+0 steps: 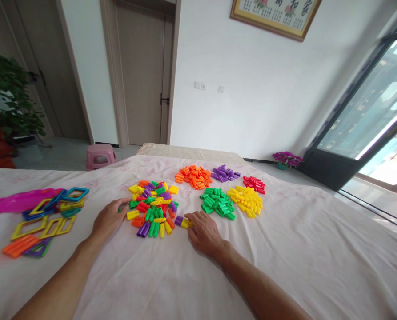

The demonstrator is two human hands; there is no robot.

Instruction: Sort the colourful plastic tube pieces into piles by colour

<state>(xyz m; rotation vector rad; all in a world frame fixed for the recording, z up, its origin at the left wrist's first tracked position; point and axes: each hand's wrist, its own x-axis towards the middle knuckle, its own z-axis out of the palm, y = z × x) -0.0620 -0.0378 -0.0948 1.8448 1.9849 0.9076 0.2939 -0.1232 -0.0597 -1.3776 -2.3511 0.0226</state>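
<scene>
Mixed heap of short red, orange, yellow, green and purple plastic tubes (153, 206) on a pale pink-patterned cloth (134, 280), between both hands. Just off its right edge, purple-and-yellow plastic piece (179, 220), under fingertips of right hand (203, 231); cannot tell if pinched or only touched. At heap's left edge, fingers of left hand (109, 218) curled by a small green plastic piece (119, 209); cannot tell if gripped. Close beyond right hand, pile of green plastic tubes (216, 203), with pile of yellow plastic tubes (245, 201) right beside. Farther back, piles of orange (194, 177), purple (225, 173) and red tubes (254, 184). Left of left hand, overlapping blue, yellow and green plastic frames (58, 226), orange ribbed plastic piece (20, 246) and glossy magenta plastic item (21, 201), crowding that side. Past the cloth, pink plastic stool (101, 153) at left, purple potted flowers (287, 158) at right by dark-framed glass door (371, 106).
</scene>
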